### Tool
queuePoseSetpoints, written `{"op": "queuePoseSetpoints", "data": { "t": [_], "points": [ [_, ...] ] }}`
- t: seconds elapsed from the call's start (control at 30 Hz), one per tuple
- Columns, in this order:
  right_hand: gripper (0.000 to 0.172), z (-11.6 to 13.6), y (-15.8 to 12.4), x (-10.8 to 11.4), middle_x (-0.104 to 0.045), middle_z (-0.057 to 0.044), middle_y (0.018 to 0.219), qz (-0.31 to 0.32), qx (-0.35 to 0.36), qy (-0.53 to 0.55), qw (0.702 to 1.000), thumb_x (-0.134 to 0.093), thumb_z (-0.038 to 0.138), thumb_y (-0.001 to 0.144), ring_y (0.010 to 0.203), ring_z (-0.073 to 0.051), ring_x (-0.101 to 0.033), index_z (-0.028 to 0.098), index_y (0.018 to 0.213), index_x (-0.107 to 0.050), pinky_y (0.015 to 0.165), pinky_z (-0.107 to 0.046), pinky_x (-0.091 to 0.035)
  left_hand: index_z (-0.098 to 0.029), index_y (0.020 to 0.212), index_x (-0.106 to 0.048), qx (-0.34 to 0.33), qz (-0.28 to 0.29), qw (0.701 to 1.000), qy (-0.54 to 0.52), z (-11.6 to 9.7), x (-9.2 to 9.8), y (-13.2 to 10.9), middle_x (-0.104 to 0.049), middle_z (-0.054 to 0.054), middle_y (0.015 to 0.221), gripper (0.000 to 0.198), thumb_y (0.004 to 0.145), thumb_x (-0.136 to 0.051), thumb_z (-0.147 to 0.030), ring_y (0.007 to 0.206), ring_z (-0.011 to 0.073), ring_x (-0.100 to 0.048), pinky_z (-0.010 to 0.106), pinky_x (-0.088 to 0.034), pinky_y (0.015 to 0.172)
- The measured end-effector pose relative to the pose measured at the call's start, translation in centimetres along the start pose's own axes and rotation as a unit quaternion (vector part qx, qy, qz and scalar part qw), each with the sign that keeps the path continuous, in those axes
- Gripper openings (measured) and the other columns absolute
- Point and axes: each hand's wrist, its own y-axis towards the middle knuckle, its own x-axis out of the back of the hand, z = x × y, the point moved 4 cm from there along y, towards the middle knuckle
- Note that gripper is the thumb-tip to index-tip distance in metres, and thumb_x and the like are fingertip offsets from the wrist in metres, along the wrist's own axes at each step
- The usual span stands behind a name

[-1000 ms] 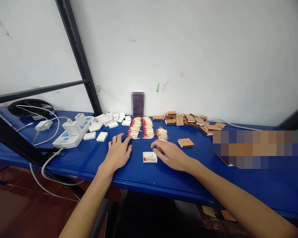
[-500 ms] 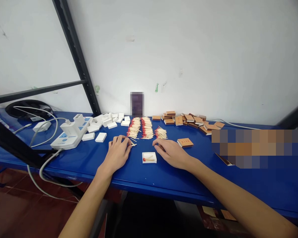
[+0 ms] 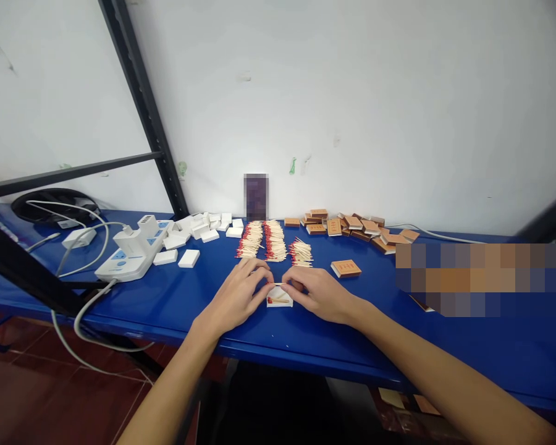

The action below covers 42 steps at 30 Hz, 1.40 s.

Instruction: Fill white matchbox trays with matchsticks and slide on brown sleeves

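My left hand [image 3: 245, 289] and my right hand [image 3: 322, 293] meet over a small white matchbox tray [image 3: 280, 303] on the blue shelf. Between them they pinch matchsticks [image 3: 278, 284] lying crosswise above the tray's far edge; how many is too small to tell. Inside the tray lie a few matches [image 3: 278, 300] with red heads to the left. Behind the hands are two long rows of matches [image 3: 275, 241] and a shorter pile of matches [image 3: 301, 252]. A brown matchbox sleeve [image 3: 345, 268] rests right of my right hand.
White trays [image 3: 189, 258] are heaped at the back left, beside a white power strip [image 3: 134, 253] with cables. Brown matchbox sleeves [image 3: 370, 227] form a pile at the back right. A black metal post [image 3: 143, 105] rises at left. Pixelated patches hide the right side and a spot by the wall.
My left hand has moved right from the shelf near the match rows to the tray, bringing matches. My right hand has come slightly nearer, and both now hold them over the tray.
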Motion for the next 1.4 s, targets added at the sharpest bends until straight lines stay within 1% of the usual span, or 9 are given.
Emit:
{"op": "queuePoseSetpoints", "data": {
  "t": [0.2, 0.37, 0.5, 0.83, 0.97, 1.1, 1.17, 1.3, 1.4],
  "points": [
    [0.020, 0.3, 0.0, 0.2, -0.058, 0.000, 0.072, -0.004, 0.007, 0.002, 1.000, -0.043, 0.030, 0.100, 0.062, -0.013, -0.049, 0.020, 0.089, -0.057, 0.061, -0.026, -0.037, -0.021, 0.100, -0.057, 0.015, 0.006, 1.000, 0.003, 0.3, 0.2, -0.1, -0.059, 0.004, 0.108, 0.017, 0.101, -0.042, -0.030, 0.105, 0.0191, -0.053, 0.034, -0.042, 0.095],
    [0.021, 0.7, -0.3, 0.6, -0.061, -0.002, 0.075, 0.001, 0.017, 0.002, 1.000, -0.045, 0.029, 0.099, 0.064, -0.014, -0.052, 0.019, 0.088, -0.060, 0.063, -0.027, -0.038, -0.021, 0.103, -0.058, 0.152, -0.042, 0.980, 0.121, 3.2, 0.7, -0.7, -0.061, 0.006, 0.106, 0.023, 0.101, -0.037, -0.030, 0.099, 0.0236, -0.052, 0.039, -0.042, 0.087],
    [0.022, 0.6, -0.3, 0.5, -0.063, -0.003, 0.080, 0.006, 0.033, -0.005, 0.999, -0.044, 0.026, 0.099, 0.072, -0.015, -0.055, 0.019, 0.087, -0.062, 0.067, -0.028, -0.039, -0.024, 0.102, -0.062, 0.231, -0.008, 0.954, 0.191, 5.1, 0.3, -1.4, -0.060, 0.007, 0.109, 0.019, 0.097, -0.045, -0.032, 0.102, 0.0279, -0.050, 0.042, -0.042, 0.083],
    [0.016, 0.2, -0.2, 0.6, -0.060, 0.000, 0.073, -0.005, -0.008, -0.042, 0.999, -0.052, 0.030, 0.094, 0.066, -0.014, -0.052, 0.020, 0.090, -0.064, 0.062, -0.027, -0.036, -0.021, 0.097, -0.060, 0.212, 0.026, 0.962, 0.172, 5.2, 0.0, -1.4, -0.056, 0.009, 0.107, 0.021, 0.099, -0.041, -0.030, 0.098, 0.0256, -0.047, 0.042, -0.043, 0.083],
    [0.021, -0.3, 0.0, 1.0, -0.063, -0.002, 0.076, -0.062, -0.048, -0.045, 0.996, -0.046, 0.029, 0.096, 0.066, -0.015, -0.053, 0.020, 0.087, -0.062, 0.064, -0.028, -0.037, -0.020, 0.098, -0.059, 0.107, -0.001, 0.992, 0.067, 2.7, 0.3, -0.7, -0.055, 0.007, 0.107, 0.023, 0.100, -0.039, -0.030, 0.099, 0.0231, -0.047, 0.041, -0.043, 0.090],
    [0.018, -1.8, -0.2, 1.8, -0.066, -0.003, 0.074, -0.150, -0.147, -0.088, 0.974, -0.045, 0.024, 0.092, 0.063, -0.017, -0.055, 0.020, 0.085, -0.062, 0.060, -0.029, -0.035, -0.022, 0.098, -0.060, 0.026, 0.029, 0.999, -0.008, 0.1, -0.2, -0.1, -0.056, 0.006, 0.109, 0.018, 0.099, -0.045, -0.031, 0.104, 0.0216, -0.049, 0.038, -0.042, 0.095],
    [0.018, -2.5, -0.3, 2.0, -0.066, -0.003, 0.073, -0.155, -0.184, -0.113, 0.964, -0.045, 0.023, 0.091, 0.061, -0.018, -0.056, 0.021, 0.086, -0.062, 0.057, -0.029, -0.032, -0.022, 0.103, -0.060, 0.040, 0.028, 0.999, 0.007, 0.3, -0.3, -0.1, -0.057, 0.006, 0.109, 0.019, 0.099, -0.044, -0.032, 0.103, 0.0218, -0.050, 0.038, -0.042, 0.094],
    [0.017, -3.5, -0.4, 2.1, -0.068, -0.005, 0.078, -0.119, -0.223, -0.149, 0.956, -0.044, 0.018, 0.090, 0.066, -0.019, -0.057, 0.020, 0.091, -0.061, 0.057, -0.029, -0.029, -0.022, 0.110, -0.059, 0.134, -0.008, 0.986, 0.094, 2.9, 0.2, -0.8, -0.057, 0.007, 0.111, 0.025, 0.100, -0.039, -0.033, 0.101, 0.0244, -0.049, 0.041, -0.042, 0.089],
    [0.014, -3.3, -0.3, 2.0, -0.063, -0.002, 0.074, -0.073, -0.175, -0.107, 0.976, -0.045, 0.017, 0.089, 0.065, -0.017, -0.053, 0.020, 0.085, -0.058, 0.059, -0.028, -0.031, -0.023, 0.112, -0.061, 0.186, -0.006, 0.974, 0.132, 4.3, 0.4, -1.2, -0.056, 0.008, 0.113, 0.027, 0.100, -0.039, -0.033, 0.102, 0.0267, -0.048, 0.043, -0.042, 0.087]
  ]
}}
